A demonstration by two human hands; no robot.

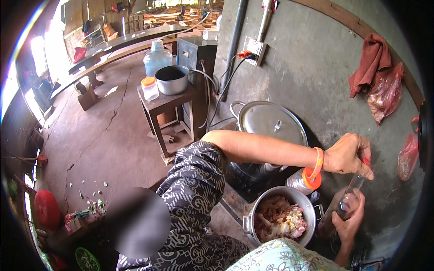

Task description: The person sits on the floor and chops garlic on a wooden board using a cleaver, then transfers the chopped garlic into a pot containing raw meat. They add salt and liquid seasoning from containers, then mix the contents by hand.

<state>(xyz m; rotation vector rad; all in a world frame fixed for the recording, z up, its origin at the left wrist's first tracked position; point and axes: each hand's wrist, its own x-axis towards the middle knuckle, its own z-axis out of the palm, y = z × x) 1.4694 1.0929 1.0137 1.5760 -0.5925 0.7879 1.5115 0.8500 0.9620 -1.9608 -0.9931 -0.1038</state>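
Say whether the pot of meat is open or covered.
Open: no lid sits on the pot, and the meat shows from above.

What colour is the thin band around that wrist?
The thin wristband is bright orange with small yellowish marks. It shows best in the head view.

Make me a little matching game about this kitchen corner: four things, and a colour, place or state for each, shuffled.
Things
1. Open metal pot
2. Glass bottle
3. Water jug
4. Dark red cloth

Descriptions
A. Translucent blue
B. Holding pieces of meat
C. Hanging against the grey wall
D. Gripped by a hand

Right pairs: 1-B, 2-D, 3-A, 4-C
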